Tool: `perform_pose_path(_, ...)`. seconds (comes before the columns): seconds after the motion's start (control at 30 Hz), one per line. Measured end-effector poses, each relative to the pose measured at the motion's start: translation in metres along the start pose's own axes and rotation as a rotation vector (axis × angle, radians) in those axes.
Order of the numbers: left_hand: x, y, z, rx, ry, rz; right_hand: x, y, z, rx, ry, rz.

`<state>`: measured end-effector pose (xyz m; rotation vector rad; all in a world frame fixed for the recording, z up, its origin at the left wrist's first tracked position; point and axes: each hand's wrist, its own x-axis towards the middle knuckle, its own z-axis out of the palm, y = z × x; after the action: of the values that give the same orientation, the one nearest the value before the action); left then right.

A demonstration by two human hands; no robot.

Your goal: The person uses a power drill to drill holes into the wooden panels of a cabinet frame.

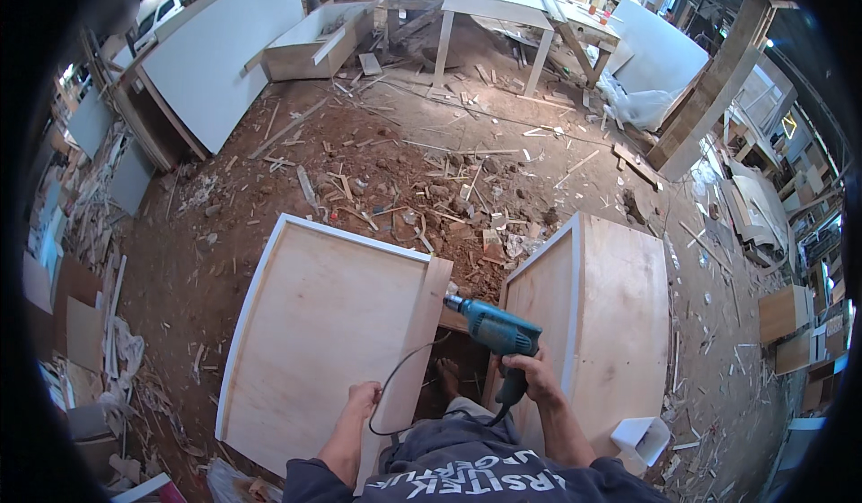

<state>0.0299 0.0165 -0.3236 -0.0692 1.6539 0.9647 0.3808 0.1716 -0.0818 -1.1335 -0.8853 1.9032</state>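
Note:
My right hand (532,373) is wrapped round the handle of a teal corded power drill (496,327). Its chuck points left, close to the edge of a pale wooden cabinet piece (332,323) with white edging. The drill's black cord (384,393) loops down to the left over my lap. Over that left piece, near its right side, is my left hand (364,397). Its fingers are closed, and whatever they hold, if anything, is too small to make out. To my right stands a second plywood cabinet piece (624,323), also white-edged.
A white plastic container (640,438) rests at the lower right piece. Wood scraps and rubble (449,207) litter the dirt floor ahead. Farther off are a workbench (485,2), a large white panel (224,54) and a leaning wooden post (718,81).

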Motion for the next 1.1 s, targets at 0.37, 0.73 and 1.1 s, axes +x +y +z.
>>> perform_pose_path(0.37,-0.127,0.146,0.049,-0.629,-0.420,0.480,-0.080,-0.037,0.074,-0.243,-0.162,-0.067)
perform_pose_path(0.73,-0.167,0.129,-0.016,-0.881,-0.628,0.442,-0.114,-0.009,0.127,-0.346,-0.227,-0.053)
perform_pose_path(1.1,-0.070,0.180,0.020,-0.759,-0.614,0.171,0.000,-0.037,0.097,-0.368,-0.202,0.058)
